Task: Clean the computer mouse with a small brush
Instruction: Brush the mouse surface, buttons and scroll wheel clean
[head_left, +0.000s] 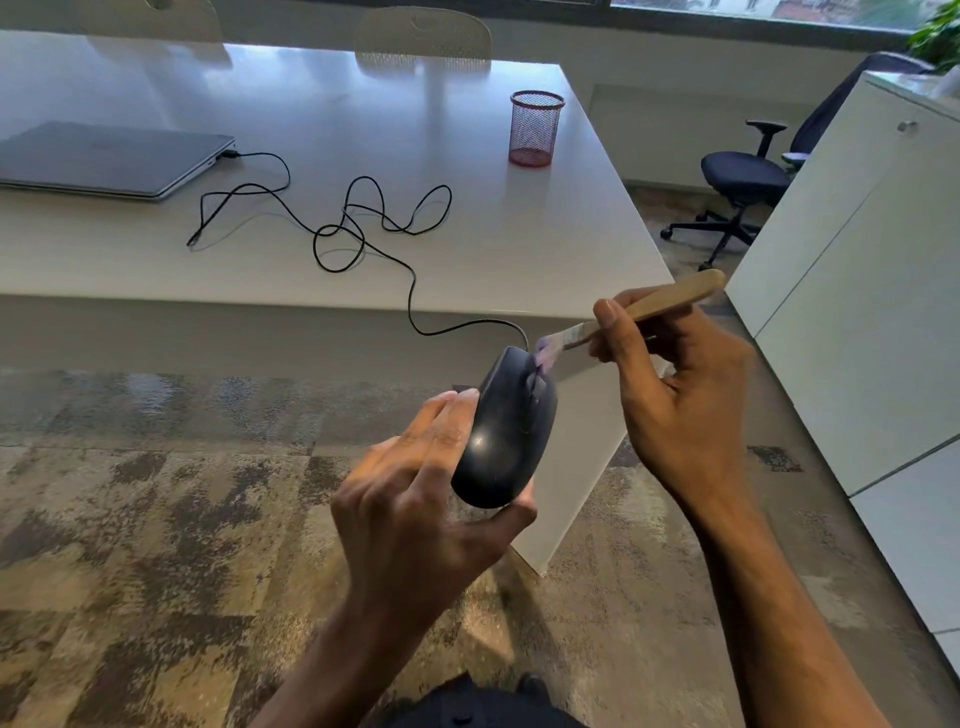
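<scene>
My left hand (415, 499) grips a black computer mouse (506, 431) in the air, in front of the white table's near corner, with the buttons and wheel facing up. My right hand (675, 384) pinches a small brush (649, 306) by its wooden handle. The pale bristles touch the front end of the mouse, beside the scroll wheel. The mouse's black cable (363, 228) runs up over the table edge and lies in loose loops on the tabletop.
On the white table (130, 260) lie a shut grey laptop (104, 158) at the left, with a plug in its side, and a red mesh pen cup (536, 127) near the right edge. A white cabinet (857, 312) stands at the right, an office chair (743, 182) behind it. Patterned carpet lies below.
</scene>
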